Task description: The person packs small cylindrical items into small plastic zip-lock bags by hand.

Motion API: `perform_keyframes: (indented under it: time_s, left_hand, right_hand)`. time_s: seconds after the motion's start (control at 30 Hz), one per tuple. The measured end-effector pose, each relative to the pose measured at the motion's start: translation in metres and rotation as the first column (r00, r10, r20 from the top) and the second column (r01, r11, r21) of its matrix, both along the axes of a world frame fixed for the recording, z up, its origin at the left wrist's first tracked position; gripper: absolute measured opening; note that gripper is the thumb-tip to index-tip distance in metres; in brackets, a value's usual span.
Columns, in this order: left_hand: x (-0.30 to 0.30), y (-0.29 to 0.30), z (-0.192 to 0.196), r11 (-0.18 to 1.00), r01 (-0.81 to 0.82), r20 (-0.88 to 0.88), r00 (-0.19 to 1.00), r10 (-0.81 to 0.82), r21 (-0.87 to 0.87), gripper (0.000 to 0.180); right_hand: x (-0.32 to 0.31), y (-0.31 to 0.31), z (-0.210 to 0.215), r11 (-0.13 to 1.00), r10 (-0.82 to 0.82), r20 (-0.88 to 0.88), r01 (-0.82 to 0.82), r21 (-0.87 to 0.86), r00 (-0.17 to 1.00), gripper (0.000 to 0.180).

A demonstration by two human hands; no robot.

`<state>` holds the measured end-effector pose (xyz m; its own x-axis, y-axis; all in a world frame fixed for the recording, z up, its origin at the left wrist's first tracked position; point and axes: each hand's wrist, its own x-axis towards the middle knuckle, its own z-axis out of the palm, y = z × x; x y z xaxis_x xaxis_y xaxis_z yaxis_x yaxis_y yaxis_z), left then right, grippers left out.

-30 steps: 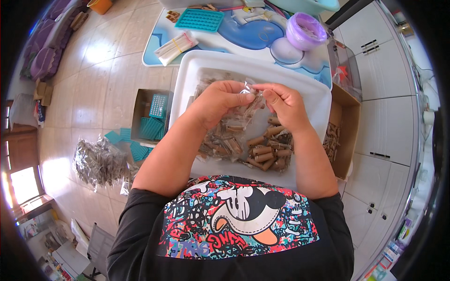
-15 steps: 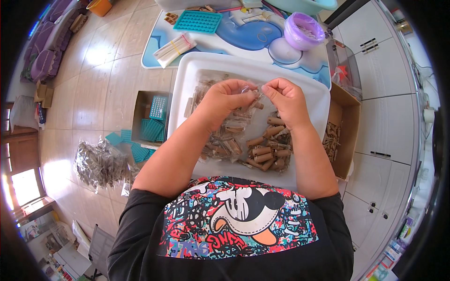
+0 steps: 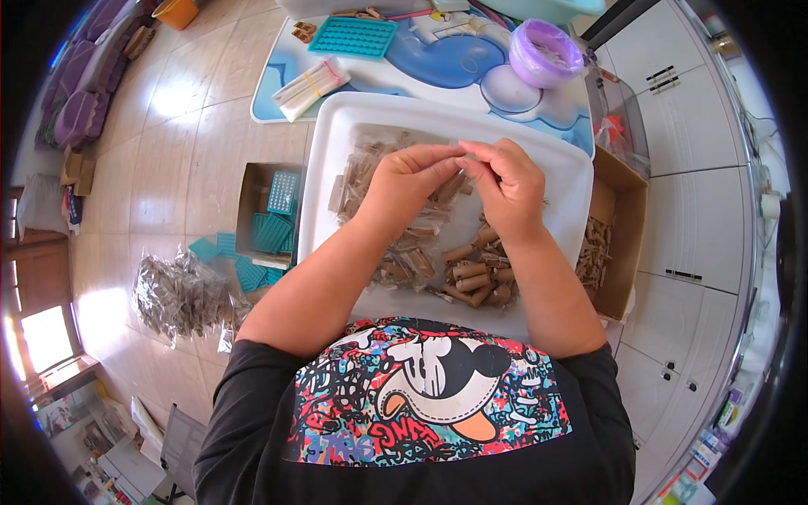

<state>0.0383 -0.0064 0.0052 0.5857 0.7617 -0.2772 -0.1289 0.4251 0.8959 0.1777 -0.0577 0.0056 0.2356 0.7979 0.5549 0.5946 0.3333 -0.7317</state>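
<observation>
Above the white tray (image 3: 318,210), my left hand (image 3: 412,178) and my right hand (image 3: 512,181) meet with their fingertips pinched together. Half a second ago a small clear plastic bag showed between them; now the fingers mostly cover it. Beneath my left hand lies a heap of clear bags (image 3: 412,261) with brown pieces inside. Loose brown cylinders (image 3: 471,278), looking like wood or cardboard, are piled in the tray below my right hand.
Right of the tray stands a cardboard box (image 3: 627,244) of small brown pieces. At its left, another box (image 3: 246,206) holds teal slotted trays (image 3: 273,231). A purple basket (image 3: 543,55) and a teal tray (image 3: 353,38) sit on the blue-patterned table (image 3: 438,63). Plastic bags (image 3: 181,295) lie heaped on the floor.
My fingertips have come together, and the right hand has shifted slightly left. The clear bag between them has become mostly hidden.
</observation>
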Motion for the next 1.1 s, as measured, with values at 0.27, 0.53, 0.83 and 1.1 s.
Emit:
perform_keyframes:
  time_s: [0.27,0.53,0.83,1.1]
  left_hand:
    - [0.002,-0.001,-0.012,0.967,0.1,-0.059,0.994,-0.089,0.234,0.02]
    - [0.001,0.003,-0.004,0.996,-0.08,0.061,0.995,0.078,0.031,0.019]
    - [-0.007,0.009,0.007,0.991,-0.099,-0.062,0.993,0.104,0.085,0.02]
    - [-0.009,0.01,0.009,0.994,-0.074,-0.043,0.996,0.078,0.083,0.018]
  right_hand:
    - [0.0,0.003,-0.004,0.999,-0.043,0.113,0.046,-0.026,0.993,0.006]
    - [0.047,0.011,-0.004,0.994,-0.097,-0.85,0.102,-0.051,0.518,0.008]
    - [0.017,0.0,0.004,0.85,-0.081,-0.675,-0.302,-0.43,0.733,0.017]
    - [0.018,-0.001,-0.004,0.851,-0.045,-0.674,-0.325,-0.413,0.738,0.016]
